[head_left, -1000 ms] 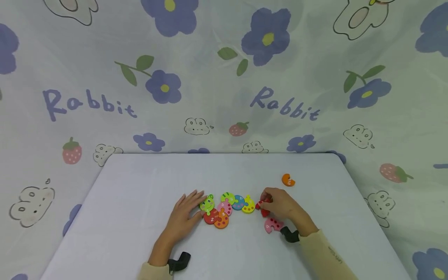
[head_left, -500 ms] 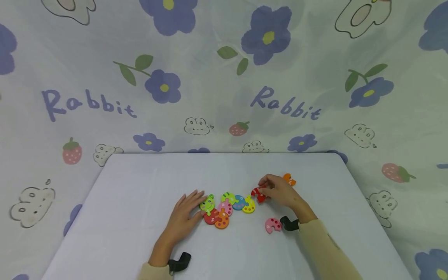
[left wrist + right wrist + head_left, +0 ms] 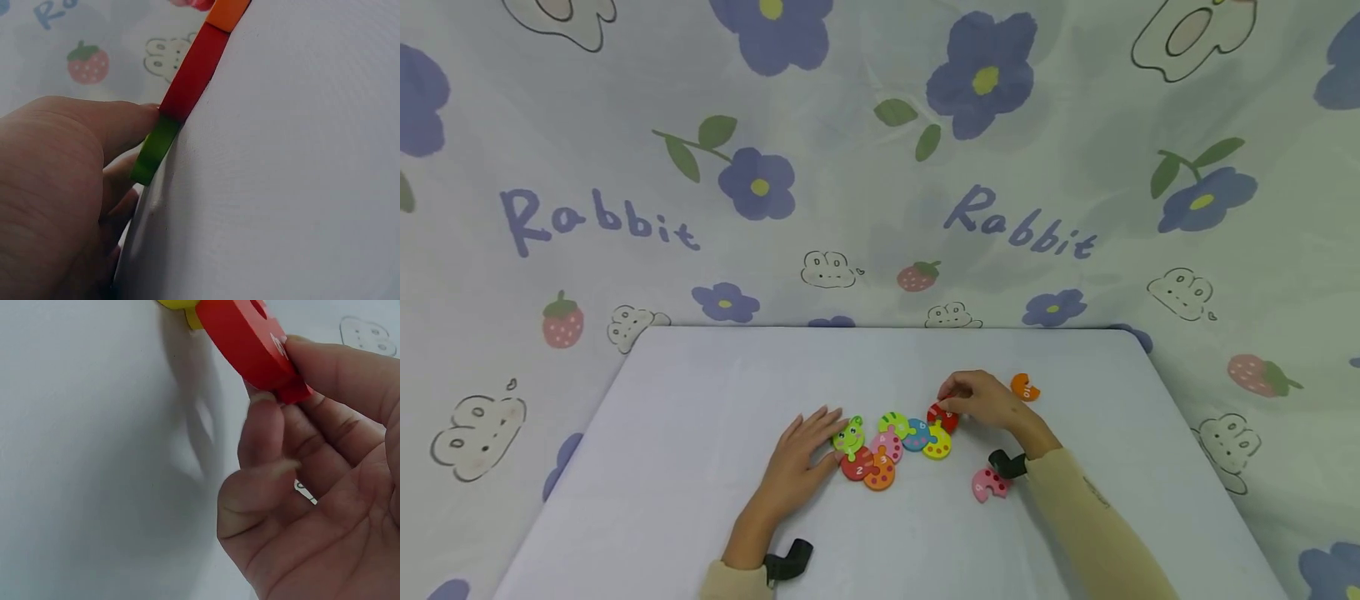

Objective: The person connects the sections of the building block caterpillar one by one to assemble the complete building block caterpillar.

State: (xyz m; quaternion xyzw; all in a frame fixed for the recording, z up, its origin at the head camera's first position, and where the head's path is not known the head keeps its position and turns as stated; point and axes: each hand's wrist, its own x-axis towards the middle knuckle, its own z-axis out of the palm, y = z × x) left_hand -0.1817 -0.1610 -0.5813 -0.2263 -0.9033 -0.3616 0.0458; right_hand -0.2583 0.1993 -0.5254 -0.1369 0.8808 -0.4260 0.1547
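Note:
A chain of caterpillar puzzle pieces lies on the white table: a green smiling head (image 3: 850,433), a red piece (image 3: 854,467) marked 2, an orange piece (image 3: 880,475), a pink one (image 3: 887,447), a striped green one (image 3: 892,424), a blue one (image 3: 917,435) and a yellow one (image 3: 937,444). My left hand (image 3: 800,457) rests at the chain's left end with fingers extended, thumb touching where head and red piece join. Thumb and fingers of my right hand (image 3: 987,402) pinch a striped red puzzle piece (image 3: 247,344), tilted in the right wrist view, right at the yellow piece's knob.
A loose orange puzzle piece (image 3: 1024,388) lies behind my right hand. Another, pink with dark dots (image 3: 988,484), is partly hidden by the black wrist mount (image 3: 1007,464). Behind the table (image 3: 700,383) hangs a flowered cloth (image 3: 850,167) printed with rabbits.
My right hand has carried the red piece leftward and away from me, up to the yellow piece's knob, turning it on the way. The left hand has stayed at the head.

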